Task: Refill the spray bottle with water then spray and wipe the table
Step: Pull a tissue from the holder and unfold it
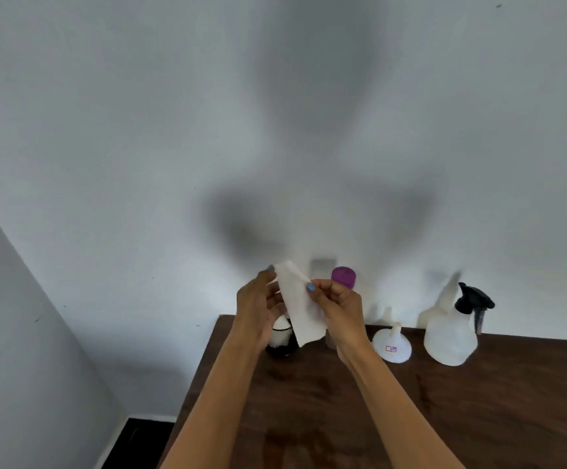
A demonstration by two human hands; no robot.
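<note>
A white paper towel (300,309) hangs in the air above the back of the dark wooden table (394,411). My left hand (258,306) pinches its upper left edge and my right hand (338,306) pinches its upper right edge. The translucent spray bottle (451,333) with a black trigger head stands upright at the back right, apart from both hands. Wet-looking streaks show on the tabletop in front of me.
A white funnel (392,345) lies mouth-down between my right hand and the spray bottle. A bottle with a purple cap (343,275) stands behind my right hand. A black mesh holder (280,340) with white tissue sits under the towel. The wall runs right behind the table.
</note>
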